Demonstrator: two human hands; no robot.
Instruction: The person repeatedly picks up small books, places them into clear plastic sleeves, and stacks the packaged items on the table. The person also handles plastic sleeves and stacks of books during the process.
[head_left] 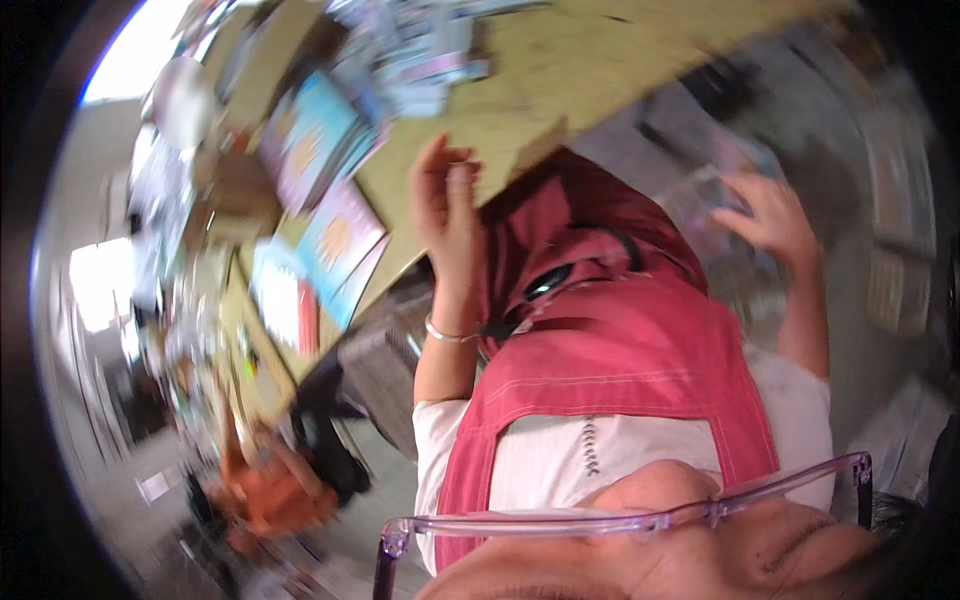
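Note:
My left hand [447, 205] is raised over the near edge of the yellow table [540, 60]. Its fingers are loosely bent with the thumb apart, and nothing shows in them. A bracelet circles that wrist. Out to the right, my right hand [772, 215] has thumb and fingers spread. Blurred pink and pale blue wrapping [745, 155] shows just beyond its fingertips; whether they touch it, I cannot tell. Left of my left hand, pink and blue booklets or flat packs [340, 240] lie on the table, with a stack of similar ones [312, 140] behind.
Pale blue and white packs [425, 70] crowd the table's far side. Brown cardboard boxes [235, 195] stand at the left. Another person in orange [275, 490] is at the lower left. A light crate [900, 290] is at the far right.

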